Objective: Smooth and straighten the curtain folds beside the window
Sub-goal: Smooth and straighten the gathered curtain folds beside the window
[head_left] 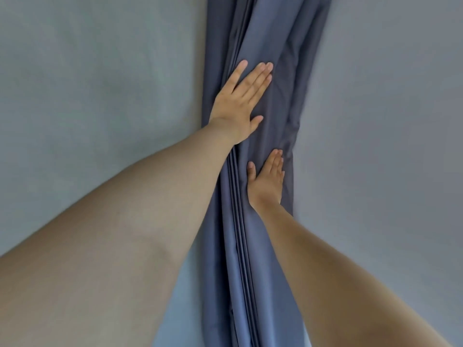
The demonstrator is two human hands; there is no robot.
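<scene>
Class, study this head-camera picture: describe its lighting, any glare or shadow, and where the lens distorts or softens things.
Head view: soft, even, bluish light with no glare; faint shadows sit in the curtain folds and under the left hand. The wide lens swells the near forearms toward the bottom corners. The right hand and the wall look slightly soft.

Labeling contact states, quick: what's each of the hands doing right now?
Left hand: open, palm flat on the curtain, gripping nothing.
Right hand: open, flat on the curtain lower down, gripping nothing.

Both hands (240, 101) flat on curtain (275, 41)
</scene>
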